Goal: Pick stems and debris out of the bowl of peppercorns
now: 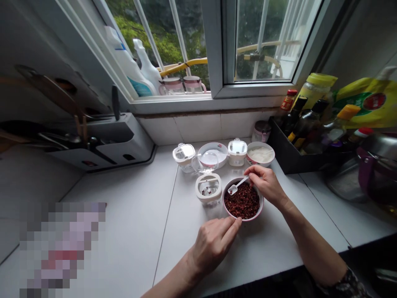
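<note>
A bowl of dark red peppercorn-like bits [243, 203] stands on the white counter. My right hand [265, 184] pinches the handle of a small white spoon [233, 189], whose scoop is over the bowl's left part with a few bits on it. At the bowl's near rim, my left hand [218, 240] has its fingers closed on the edge. Just left of the bowl is a clear jar with a cream rim [208, 188]; its lid is raised and a few dark bits show inside.
Behind stand two lidded jars [184, 154] [237, 152], a white dish [217, 153] and a bowl of white grains [261, 155]. A bottle rack [287, 159] is at right, a grey utensil holder [124, 145] at left. Spray bottles [145, 66] stand by the window.
</note>
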Action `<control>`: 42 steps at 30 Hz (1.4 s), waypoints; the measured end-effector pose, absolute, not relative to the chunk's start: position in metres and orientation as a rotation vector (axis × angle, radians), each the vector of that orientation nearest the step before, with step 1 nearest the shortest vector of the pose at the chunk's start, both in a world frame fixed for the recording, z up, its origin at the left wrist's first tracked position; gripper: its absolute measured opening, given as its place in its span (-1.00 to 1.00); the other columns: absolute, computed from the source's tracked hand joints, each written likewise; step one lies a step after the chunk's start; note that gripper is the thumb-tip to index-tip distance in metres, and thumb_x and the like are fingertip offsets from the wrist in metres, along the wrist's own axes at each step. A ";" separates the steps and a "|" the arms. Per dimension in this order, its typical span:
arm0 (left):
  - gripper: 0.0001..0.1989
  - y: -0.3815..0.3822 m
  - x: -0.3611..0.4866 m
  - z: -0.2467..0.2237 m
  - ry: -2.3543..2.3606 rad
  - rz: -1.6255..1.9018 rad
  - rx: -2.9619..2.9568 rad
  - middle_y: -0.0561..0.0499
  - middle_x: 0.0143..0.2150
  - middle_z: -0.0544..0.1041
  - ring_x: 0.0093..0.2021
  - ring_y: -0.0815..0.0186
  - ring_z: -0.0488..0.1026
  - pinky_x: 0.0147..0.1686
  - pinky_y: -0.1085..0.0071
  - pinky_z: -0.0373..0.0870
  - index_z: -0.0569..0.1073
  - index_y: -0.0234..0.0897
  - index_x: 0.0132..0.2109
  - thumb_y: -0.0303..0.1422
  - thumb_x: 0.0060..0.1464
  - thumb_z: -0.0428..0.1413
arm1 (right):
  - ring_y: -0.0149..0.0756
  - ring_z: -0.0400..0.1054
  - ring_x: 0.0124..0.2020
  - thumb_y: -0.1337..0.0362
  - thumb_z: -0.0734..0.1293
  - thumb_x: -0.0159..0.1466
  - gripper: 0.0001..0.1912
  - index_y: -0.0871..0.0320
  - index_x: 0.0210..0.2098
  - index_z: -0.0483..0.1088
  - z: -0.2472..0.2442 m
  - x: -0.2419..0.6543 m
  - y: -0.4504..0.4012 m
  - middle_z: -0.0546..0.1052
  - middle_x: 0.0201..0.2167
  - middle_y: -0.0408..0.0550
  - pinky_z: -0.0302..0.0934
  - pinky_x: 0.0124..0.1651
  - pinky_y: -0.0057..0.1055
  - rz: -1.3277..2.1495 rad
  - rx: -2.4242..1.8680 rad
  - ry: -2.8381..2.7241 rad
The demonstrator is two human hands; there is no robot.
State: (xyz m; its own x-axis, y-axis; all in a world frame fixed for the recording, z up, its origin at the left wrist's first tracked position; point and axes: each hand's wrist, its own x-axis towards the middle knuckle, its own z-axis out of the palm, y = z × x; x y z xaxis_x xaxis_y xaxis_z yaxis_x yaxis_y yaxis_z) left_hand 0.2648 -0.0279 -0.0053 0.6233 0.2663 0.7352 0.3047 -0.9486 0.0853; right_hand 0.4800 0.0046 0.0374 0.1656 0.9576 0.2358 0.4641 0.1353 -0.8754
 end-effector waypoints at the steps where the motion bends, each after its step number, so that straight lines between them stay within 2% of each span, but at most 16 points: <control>1: -0.80 -0.028 0.265 -0.005 -0.489 -1.254 -2.785 -0.09 -0.38 0.56 -0.48 0.39 0.46 -0.53 0.53 0.35 0.44 -0.44 -0.08 -0.56 0.31 -0.07 | -0.37 0.32 -0.54 0.32 0.22 0.16 -0.82 0.16 -0.40 0.47 0.039 0.481 0.005 0.43 -0.60 -0.19 0.20 -0.45 -0.45 0.684 -1.459 -1.414; 4: -0.81 -0.028 0.266 -0.005 -0.476 -1.272 -2.777 -0.08 -0.38 0.56 -0.48 0.39 0.47 -0.54 0.53 0.34 0.44 -0.45 -0.08 -0.56 0.31 -0.07 | -0.38 0.33 -0.55 0.30 0.25 0.16 -0.85 0.17 -0.38 0.47 0.044 0.480 0.003 0.43 -0.60 -0.19 0.23 -0.45 -0.45 0.765 -1.388 -1.320; 9: -0.80 -0.027 0.266 -0.005 -0.479 -1.276 -2.761 -0.08 -0.38 0.56 -0.51 0.40 0.44 -0.57 0.53 0.31 0.44 -0.45 -0.10 -0.56 0.32 -0.08 | -0.37 0.37 -0.50 0.24 0.28 0.24 -0.83 0.18 -0.29 0.47 0.047 0.465 -0.002 0.46 -0.56 -0.16 0.31 -0.35 -0.40 0.722 -1.292 -1.280; 12: -0.78 -0.028 0.266 -0.005 -0.498 -1.242 -2.761 -0.08 -0.40 0.55 -0.51 0.41 0.44 -0.56 0.54 0.33 0.46 -0.44 -0.10 -0.55 0.32 -0.09 | -0.31 0.43 -0.40 0.27 0.26 0.31 -0.84 0.15 -0.23 0.48 0.044 0.452 -0.007 0.53 -0.44 -0.08 0.35 -0.27 -0.36 0.505 -1.270 -1.413; 15: -0.78 -0.029 0.266 -0.005 -0.509 -1.218 -2.760 -0.07 -0.42 0.54 -0.52 0.40 0.43 -0.56 0.54 0.34 0.46 -0.43 -0.11 -0.55 0.31 -0.08 | -0.26 0.47 -0.25 0.40 0.22 0.32 -0.79 0.12 -0.19 0.48 0.039 0.443 -0.011 0.58 -0.32 -0.04 0.31 -0.02 -0.20 0.188 -1.160 -1.727; 17: -0.79 -0.029 0.266 -0.005 -0.504 -1.224 -2.756 -0.07 -0.42 0.54 -0.53 0.40 0.43 -0.56 0.53 0.33 0.46 -0.44 -0.12 -0.55 0.30 -0.08 | -0.25 0.48 -0.23 0.49 0.18 0.28 -0.69 0.11 -0.14 0.47 0.037 0.442 -0.012 0.59 -0.28 -0.03 0.23 0.12 -0.09 0.028 -1.052 -1.916; 19: -0.80 -0.029 0.266 -0.004 -0.501 -1.232 -2.755 -0.07 -0.42 0.54 -0.53 0.39 0.43 -0.56 0.52 0.33 0.46 -0.44 -0.12 -0.55 0.30 -0.07 | -0.26 0.48 -0.24 0.54 0.16 0.24 -0.63 0.10 -0.10 0.46 0.039 0.444 -0.013 0.59 -0.26 -0.03 0.18 0.16 -0.04 -0.080 -0.993 -2.004; 22: -0.81 -0.028 0.266 -0.003 -0.497 -1.240 -2.755 -0.06 -0.41 0.54 -0.53 0.39 0.42 -0.57 0.52 0.32 0.45 -0.45 -0.11 -0.56 0.30 -0.06 | -0.25 0.47 -0.26 0.53 0.16 0.23 -0.65 0.09 -0.12 0.44 0.045 0.452 -0.013 0.58 -0.28 -0.03 0.22 0.10 -0.09 -0.165 -1.013 -1.951; 27: -0.82 -0.028 0.266 -0.003 -0.487 -1.244 -2.778 -0.08 -0.38 0.55 -0.50 0.38 0.45 -0.55 0.51 0.34 0.44 -0.47 -0.09 -0.56 0.30 -0.05 | -0.21 0.42 -0.31 0.48 0.18 0.25 -0.78 0.11 -0.30 0.41 0.052 0.469 -0.008 0.55 -0.40 -0.05 0.25 -0.08 -0.20 -0.153 -1.263 -1.867; 33: -0.80 -0.028 0.265 -0.005 -0.496 -1.239 -2.779 -0.08 -0.37 0.56 -0.50 0.40 0.44 -0.55 0.51 0.32 0.45 -0.46 -0.10 -0.56 0.31 -0.07 | -0.22 0.41 -0.32 0.49 0.15 0.22 -0.77 0.15 -0.36 0.40 0.041 0.472 -0.001 0.55 -0.41 -0.04 0.18 -0.08 -0.23 -0.002 -1.399 -2.004; 42: -0.82 -0.028 0.266 -0.004 -0.496 -1.239 -2.766 -0.07 -0.36 0.57 -0.49 0.40 0.47 -0.54 0.50 0.35 0.45 -0.46 -0.09 -0.56 0.31 -0.05 | -0.25 0.43 -0.32 0.50 0.16 0.19 -0.76 0.13 -0.42 0.41 0.038 0.471 0.000 0.58 -0.41 -0.08 0.17 -0.08 -0.28 0.152 -1.462 -1.873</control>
